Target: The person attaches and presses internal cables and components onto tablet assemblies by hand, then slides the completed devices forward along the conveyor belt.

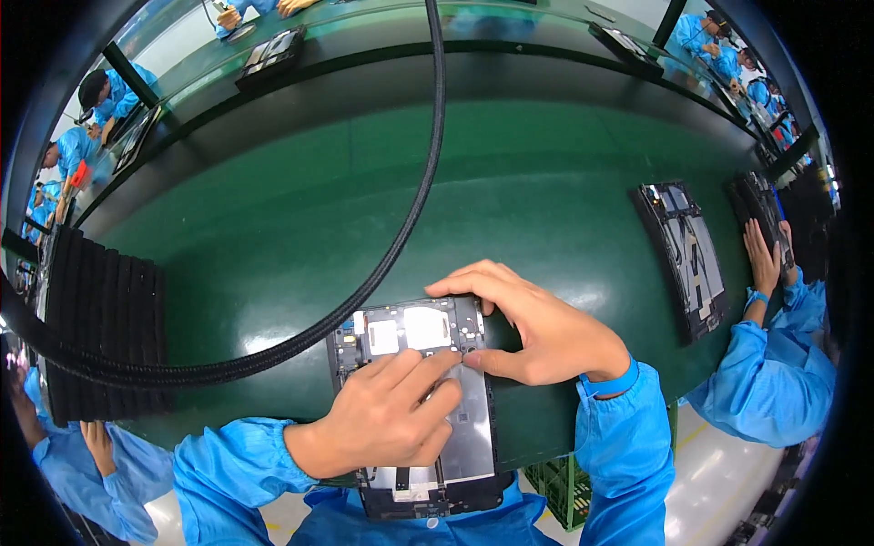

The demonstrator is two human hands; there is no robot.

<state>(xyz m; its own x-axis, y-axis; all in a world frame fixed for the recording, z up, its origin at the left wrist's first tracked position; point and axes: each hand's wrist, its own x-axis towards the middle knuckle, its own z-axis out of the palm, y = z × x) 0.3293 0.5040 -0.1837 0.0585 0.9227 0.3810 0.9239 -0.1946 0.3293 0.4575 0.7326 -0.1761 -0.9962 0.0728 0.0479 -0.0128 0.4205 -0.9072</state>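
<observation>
An opened tablet (pixel 471 414), its inner boards, silvery plates and cables exposed, lies in front of me at the near edge of the green bench, its lower end reaching past the edge. My right hand (pixel 546 332) grips its upper right corner, fingers along the far edge and thumb down on the inner parts. Over the tablet's middle is my left hand (pixel 391 409), fingers curled, the index fingertip touching down right beside my right thumb. Whatever may be under those fingertips is hidden.
A thick black braided cable (pixel 414 214) arcs across the view above the bench (pixel 300 209). Black trays (pixel 105 323) stand stacked at left. Another opened tablet (pixel 687 259) lies at right, near a co-worker's hands (pixel 765 259) on a dark device. More devices rest on a raised shelf behind.
</observation>
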